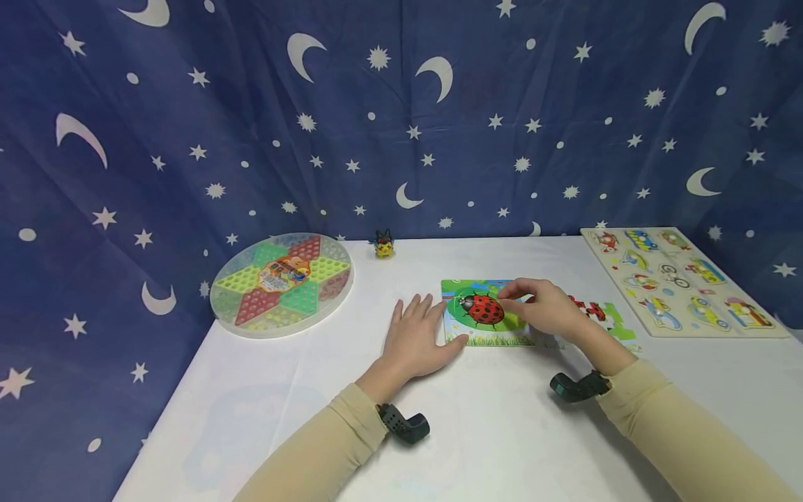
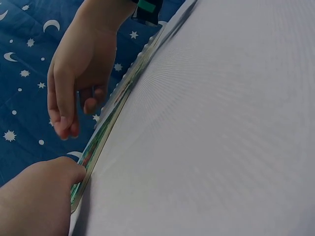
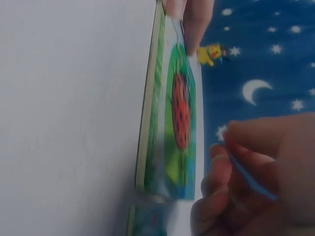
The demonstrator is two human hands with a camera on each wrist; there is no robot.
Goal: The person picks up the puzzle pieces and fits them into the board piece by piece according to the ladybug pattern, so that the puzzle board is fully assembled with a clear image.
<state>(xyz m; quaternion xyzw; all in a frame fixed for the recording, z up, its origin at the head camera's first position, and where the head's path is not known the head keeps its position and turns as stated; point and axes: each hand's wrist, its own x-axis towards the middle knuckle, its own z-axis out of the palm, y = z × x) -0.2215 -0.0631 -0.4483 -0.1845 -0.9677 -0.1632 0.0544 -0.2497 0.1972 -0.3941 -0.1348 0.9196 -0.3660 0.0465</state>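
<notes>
A ladybug jigsaw puzzle [image 1: 482, 312] lies flat on the white table, its green and blue picture facing up. My left hand [image 1: 415, 343] rests beside its left edge with straight fingers, the thumb touching the board's near corner. Above the puzzle's right side is my right hand [image 1: 544, 308], thumb and fingertips together. In the right wrist view, those fingers pinch a thin flat piece with a blue edge [image 3: 252, 178], probably a puzzle piece; its picture side is hidden. A second puzzle board [image 1: 611, 317], red, white and green, lies just to the right, partly behind the right hand.
A round Chinese checkers board [image 1: 282, 284] lies at the left. A small yellow figure [image 1: 384, 244] stands at the table's back edge. A wooden peg puzzle board [image 1: 684, 282] with vehicle pictures lies at the right. A blue star-and-moon curtain [image 1: 351, 104] hangs behind.
</notes>
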